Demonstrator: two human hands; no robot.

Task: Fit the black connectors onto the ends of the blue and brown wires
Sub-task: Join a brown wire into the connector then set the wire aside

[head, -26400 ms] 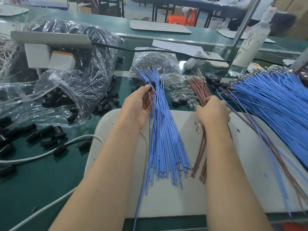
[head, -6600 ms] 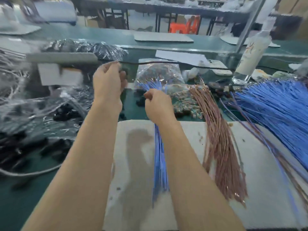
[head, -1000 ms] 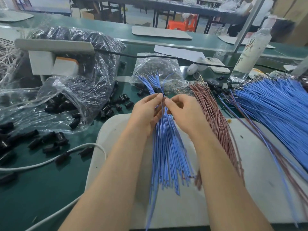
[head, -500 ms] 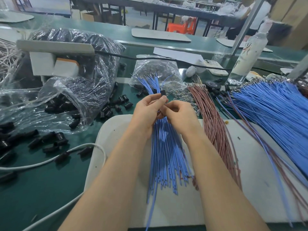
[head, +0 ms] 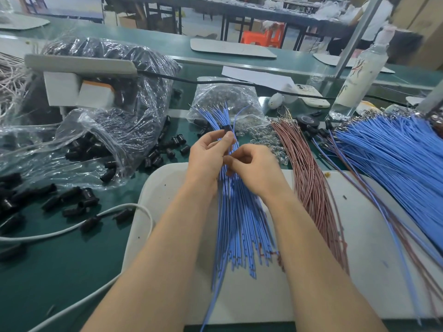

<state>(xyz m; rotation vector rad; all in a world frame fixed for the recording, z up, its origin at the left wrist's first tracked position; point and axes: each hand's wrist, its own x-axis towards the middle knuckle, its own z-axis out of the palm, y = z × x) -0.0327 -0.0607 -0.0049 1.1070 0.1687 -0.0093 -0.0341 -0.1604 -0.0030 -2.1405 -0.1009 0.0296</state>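
A bundle of blue wires point(head: 242, 226) lies lengthwise on the white board point(head: 374, 255), its metal-tipped far ends fanning out over the green table. My left hand point(head: 206, 156) pinches a small black connector point(head: 225, 128) at its fingertips, above the bundle. My right hand point(head: 254, 168) sits just to the right with fingers curled, pinching a blue wire from the bundle. A bundle of brown wires point(head: 309, 180) lies to the right of my right hand.
Loose black connectors point(head: 79, 197) are scattered at left, beside clear bags point(head: 112, 121) holding more. A large heap of blue wires point(head: 393, 164) spreads at right. A small bag of clear parts point(head: 230, 99), a phone point(head: 311, 97), a bottle point(head: 357, 77) and a white cable point(head: 72, 228) lie around.
My left hand has lifted the black connector slightly away from me. My right hand has dropped a little toward the bundle and curled onto a wire.
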